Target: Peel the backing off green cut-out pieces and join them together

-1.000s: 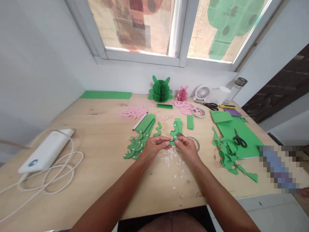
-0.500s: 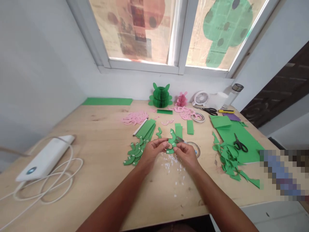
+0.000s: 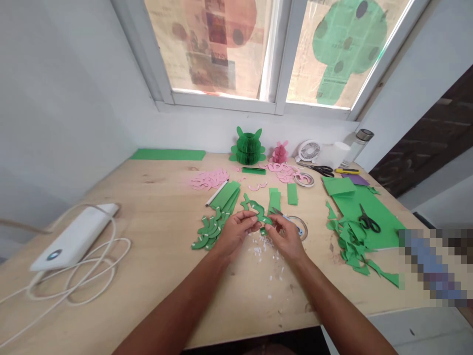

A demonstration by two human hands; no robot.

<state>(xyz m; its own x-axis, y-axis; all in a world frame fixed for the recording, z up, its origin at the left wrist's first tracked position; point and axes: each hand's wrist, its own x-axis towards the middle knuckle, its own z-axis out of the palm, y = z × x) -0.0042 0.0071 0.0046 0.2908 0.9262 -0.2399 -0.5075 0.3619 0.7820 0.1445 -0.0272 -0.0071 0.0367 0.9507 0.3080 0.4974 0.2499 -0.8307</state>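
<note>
Hands [image 3: 235, 230] hold 1 curvy green cutout [image 3: 260, 211] between them.

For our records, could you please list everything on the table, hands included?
Corded device: one, white, left
Paper figures: two, green and pink, back
Fan: one, white, back
Possible cup: one, white, back
Bottle: one, clear, back
Scissors: at least two, black, right
Cutter: one, yellow, right
Tape: two rolls, pale, centre
Pen: one, white, centre
Cutouts: many, pink/green, centre
Paper: several, green/purple, throughout
Scraps: many, green, right
Bits: many, white, centre
Hands: two, bare, centre
</note>
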